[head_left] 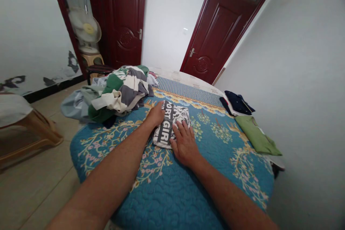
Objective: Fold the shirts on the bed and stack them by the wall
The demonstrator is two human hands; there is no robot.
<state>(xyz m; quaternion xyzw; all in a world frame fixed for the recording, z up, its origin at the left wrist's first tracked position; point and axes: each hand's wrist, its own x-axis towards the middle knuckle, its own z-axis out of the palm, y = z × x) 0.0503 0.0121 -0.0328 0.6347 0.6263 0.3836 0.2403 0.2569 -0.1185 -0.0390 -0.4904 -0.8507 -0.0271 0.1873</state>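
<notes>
A folded black-and-white printed shirt (167, 125) with large white letters lies on the patterned cover in front of me. My left hand (156, 114) is closed at the shirt's left edge, its fingertips partly hidden. Flat on the shirt's lower right part rests my right hand (184, 142), fingers spread and holding nothing.
The blue floral cover (172, 187) drapes a table. A loose heap of clothes (121, 91) sits at the left edge. Folded dark clothes (238, 102) and a folded green garment (257, 134) lie along the right, by the wall. A stool (32, 133) stands at far left.
</notes>
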